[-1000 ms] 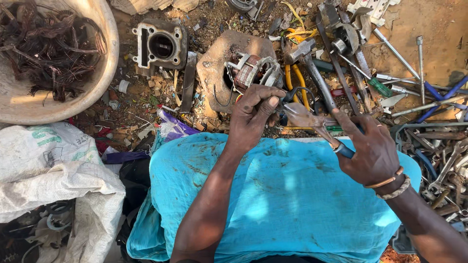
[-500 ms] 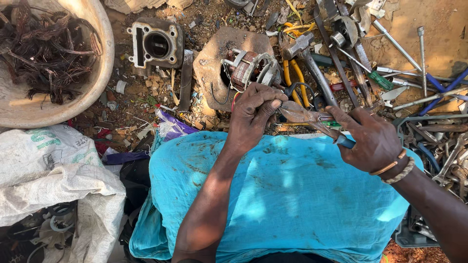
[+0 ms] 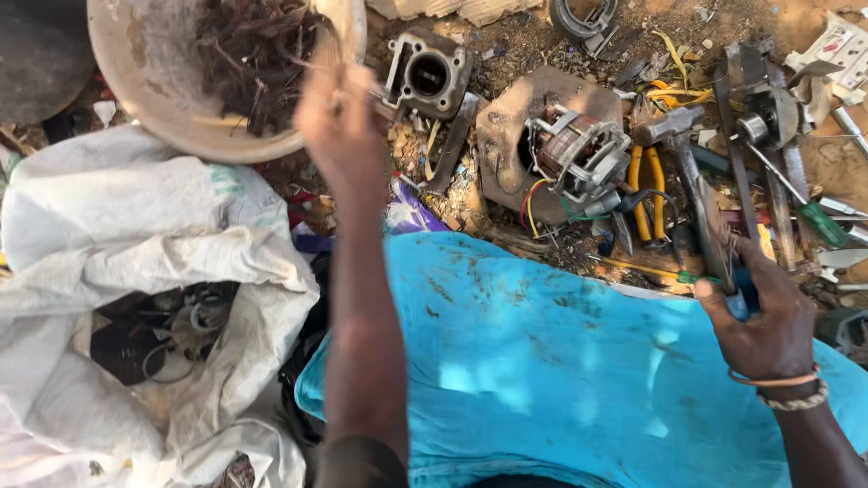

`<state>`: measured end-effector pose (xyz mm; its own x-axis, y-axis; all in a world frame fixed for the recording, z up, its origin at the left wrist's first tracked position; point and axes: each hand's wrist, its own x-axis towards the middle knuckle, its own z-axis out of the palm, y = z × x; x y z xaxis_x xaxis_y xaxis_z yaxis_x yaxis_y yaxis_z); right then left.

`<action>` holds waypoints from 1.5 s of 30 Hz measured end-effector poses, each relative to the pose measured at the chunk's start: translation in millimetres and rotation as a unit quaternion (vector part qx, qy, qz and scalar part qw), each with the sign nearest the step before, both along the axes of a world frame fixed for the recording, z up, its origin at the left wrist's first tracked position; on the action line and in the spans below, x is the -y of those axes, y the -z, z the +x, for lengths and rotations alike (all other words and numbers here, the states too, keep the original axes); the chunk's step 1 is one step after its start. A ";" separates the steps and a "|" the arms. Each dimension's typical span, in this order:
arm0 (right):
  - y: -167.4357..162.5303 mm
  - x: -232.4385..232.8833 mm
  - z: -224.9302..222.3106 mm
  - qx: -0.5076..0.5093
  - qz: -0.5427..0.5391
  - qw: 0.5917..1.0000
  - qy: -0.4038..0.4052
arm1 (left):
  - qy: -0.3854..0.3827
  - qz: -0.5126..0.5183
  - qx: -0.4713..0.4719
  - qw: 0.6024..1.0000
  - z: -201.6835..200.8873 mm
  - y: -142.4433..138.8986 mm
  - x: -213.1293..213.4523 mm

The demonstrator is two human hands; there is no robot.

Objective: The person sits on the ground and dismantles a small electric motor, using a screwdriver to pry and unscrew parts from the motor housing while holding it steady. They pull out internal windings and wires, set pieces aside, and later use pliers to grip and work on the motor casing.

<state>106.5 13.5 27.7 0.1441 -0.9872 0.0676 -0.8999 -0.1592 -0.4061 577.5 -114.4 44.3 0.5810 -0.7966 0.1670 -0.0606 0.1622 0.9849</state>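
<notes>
A crumpled white woven sack [image 3: 136, 244] slumps at the left, its mouth open on dark tangled scrap. A bright blue cloth [image 3: 551, 361] spreads across the lower middle, smudged with dark marks. On the dirt beyond it sits a grey metal engine cylinder block [image 3: 427, 77] with a round bore, and just right of it an electric motor core with copper windings [image 3: 574, 154] resting on a rusty flat metal plate [image 3: 506, 117]. Yellow-handled pliers [image 3: 649, 194] lie near the motor, beside a steel hammer with a worn handle [image 3: 692, 172]. A curved grey brake shoe [image 3: 588, 18] lies at the top edge.
</notes>
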 end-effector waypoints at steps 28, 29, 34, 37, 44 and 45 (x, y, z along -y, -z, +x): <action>46.5 59.5 -137.5 -0.282 -0.034 0.956 0.068 | 0.064 0.044 0.416 0.906 -21.3 -11.6 -107.3; 47.3 66.2 -127.5 -0.288 0.089 0.953 0.040 | 0.092 0.050 0.448 0.888 -42.0 -9.8 -88.7; 86.7 55.9 -54.2 -0.254 0.072 0.942 -0.208 | 0.162 -0.002 0.312 0.936 -136.9 23.0 -14.0; 100.6 49.8 -30.7 -0.260 0.141 0.938 -0.180 | 0.136 0.007 0.306 0.942 -156.9 50.0 -14.8; -1.2 55.9 -59.9 -0.034 0.211 0.964 -0.160 | 0.200 0.011 0.309 0.930 -151.0 77.0 -12.0; -22.9 51.7 -65.5 -0.007 0.160 0.976 -0.147 | 0.207 0.015 0.313 0.927 -153.9 78.0 -9.2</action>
<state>41.0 -38.2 50.7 0.4229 -0.8734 -0.2414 -0.8404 -0.2784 -0.4650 423.6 -105.2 -33.6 0.0210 -0.9393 0.3426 -0.5610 0.2725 0.7817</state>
